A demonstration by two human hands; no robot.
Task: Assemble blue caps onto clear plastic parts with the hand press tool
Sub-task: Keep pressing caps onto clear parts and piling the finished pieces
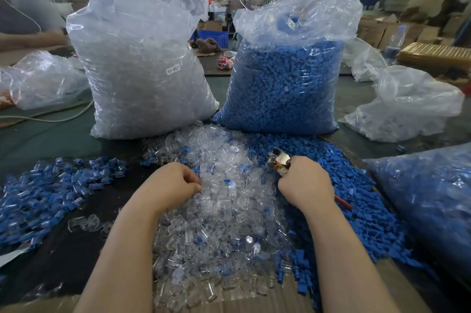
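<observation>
A heap of loose clear plastic parts (216, 200) lies in front of me. To its right spreads a heap of blue caps (356, 200). My left hand (173, 182) rests on the clear heap with fingers curled, fingertips pinching among the parts; what they hold is hidden. My right hand (303, 182) is closed around the hand press tool (279, 161), whose metal head sticks up past my thumb and whose red handle tip shows below my wrist. A single blue cap (227, 182) lies between my hands.
A tall bag of clear parts (142, 57) and a tall bag of blue caps (285, 78) stand behind the heaps. Finished blue-and-clear pieces (51, 190) lie at left. More bags sit at right (428, 200). Another person's arm (30, 39) is at far left.
</observation>
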